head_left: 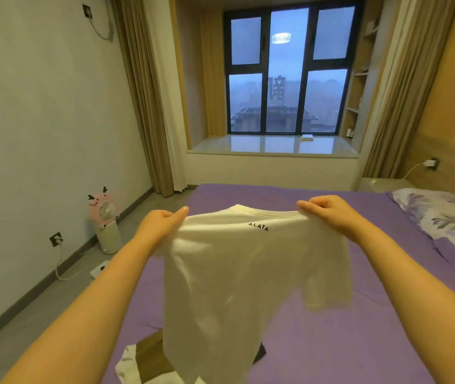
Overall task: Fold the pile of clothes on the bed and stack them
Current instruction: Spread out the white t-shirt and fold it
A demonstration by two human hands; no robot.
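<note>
Now both hands' grip, left (162, 220) and right (323, 210), pinches the hanging shirt's (237, 273) shoulders.

hands 2 (162, 220) | white tee (234, 273) 1 | pillow (442, 214) 1 | fan (104, 217) 1 | bed (345, 342) 1

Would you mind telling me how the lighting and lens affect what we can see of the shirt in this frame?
Head view: warm indoor light against dim blue dusk in the window, where a ceiling lamp reflects; wide-angle lens bows the walls and curtains; the white T-shirt reads soft and slightly translucent, pinched at the shoulders by the left hand and right hand.
</note>
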